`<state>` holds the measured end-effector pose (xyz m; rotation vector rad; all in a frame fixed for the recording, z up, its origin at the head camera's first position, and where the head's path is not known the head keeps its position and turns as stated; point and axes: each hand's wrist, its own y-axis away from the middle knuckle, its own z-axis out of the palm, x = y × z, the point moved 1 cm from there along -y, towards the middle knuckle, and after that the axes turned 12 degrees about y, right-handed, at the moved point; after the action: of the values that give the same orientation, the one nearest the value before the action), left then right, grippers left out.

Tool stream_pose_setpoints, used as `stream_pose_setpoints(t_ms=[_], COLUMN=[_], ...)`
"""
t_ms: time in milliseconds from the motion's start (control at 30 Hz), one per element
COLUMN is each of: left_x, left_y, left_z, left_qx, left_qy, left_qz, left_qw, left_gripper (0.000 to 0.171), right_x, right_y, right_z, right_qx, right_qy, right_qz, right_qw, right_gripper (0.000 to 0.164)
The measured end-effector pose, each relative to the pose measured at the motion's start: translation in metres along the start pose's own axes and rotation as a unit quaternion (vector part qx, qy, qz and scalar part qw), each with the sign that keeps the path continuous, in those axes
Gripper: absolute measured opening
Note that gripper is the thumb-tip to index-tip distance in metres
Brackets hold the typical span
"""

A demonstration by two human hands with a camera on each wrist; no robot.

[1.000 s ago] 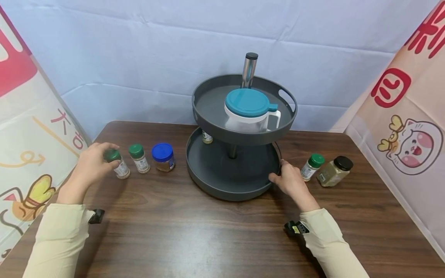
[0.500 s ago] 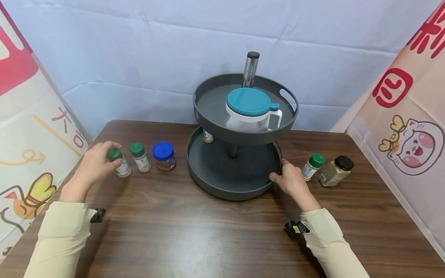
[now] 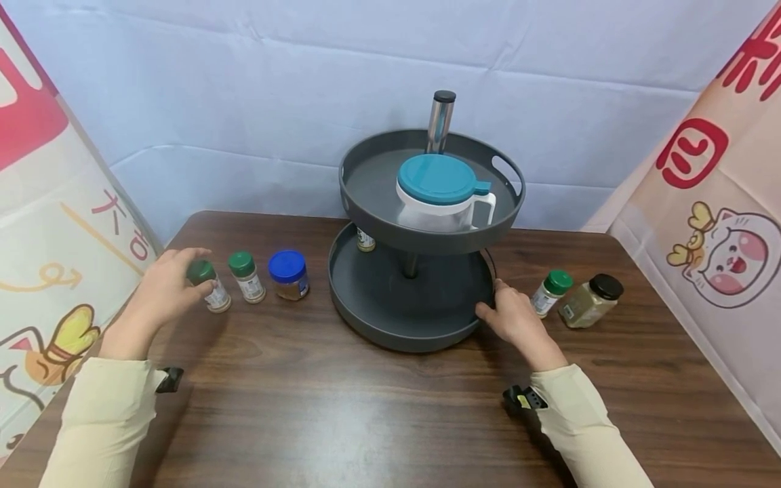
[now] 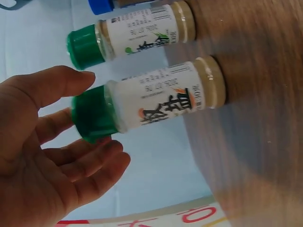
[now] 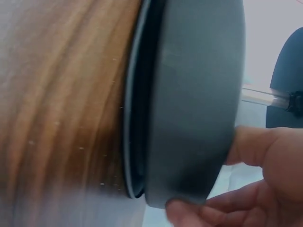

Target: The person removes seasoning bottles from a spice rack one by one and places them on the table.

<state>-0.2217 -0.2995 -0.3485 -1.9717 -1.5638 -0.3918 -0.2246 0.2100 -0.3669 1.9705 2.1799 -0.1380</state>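
Observation:
My left hand is around the green cap of a spice jar standing upright on the table. In the left wrist view, the thumb lies just beside the cap and the fingers are spread loosely behind and below it. A second green-capped jar and a blue-lidded jar stand beside it. On the other side, my right hand grips the rim of the lower tray of a grey two-tier turntable, the thumb over the edge and the fingers along its outer wall.
A clear pitcher with a teal lid sits on the upper tray, near the metal post. A small jar stands at the back of the lower tray. To the right are a green-capped jar and a black-lidded jar.

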Motion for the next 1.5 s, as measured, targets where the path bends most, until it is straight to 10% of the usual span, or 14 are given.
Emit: stream_pose_setpoints(t_ms=[400, 867, 1500], left_x=[0.031, 0.066, 0.080], left_y=[0.006, 0.012, 0.001], left_z=[-0.003, 0.016, 0.062], left_qx=[0.013, 0.020, -0.118], left_qy=[-0.038, -0.027, -0.006], left_qz=[0.030, 0.141, 0.148], left_qw=[0.9988, 0.9894, 0.9818], left_gripper=[0.045, 0.033, 0.042], right_x=[-0.021, -0.055, -0.090], right_y=[0.019, 0.032, 0.037], right_z=[-0.010, -0.001, 0.015], right_qx=[0.071, 0.091, 0.083], right_qy=[0.062, 0.065, 0.043], right_qz=[-0.042, -0.139, -0.233], right_qw=[0.995, 0.984, 0.968], right_gripper=[0.049, 0.041, 0.033])
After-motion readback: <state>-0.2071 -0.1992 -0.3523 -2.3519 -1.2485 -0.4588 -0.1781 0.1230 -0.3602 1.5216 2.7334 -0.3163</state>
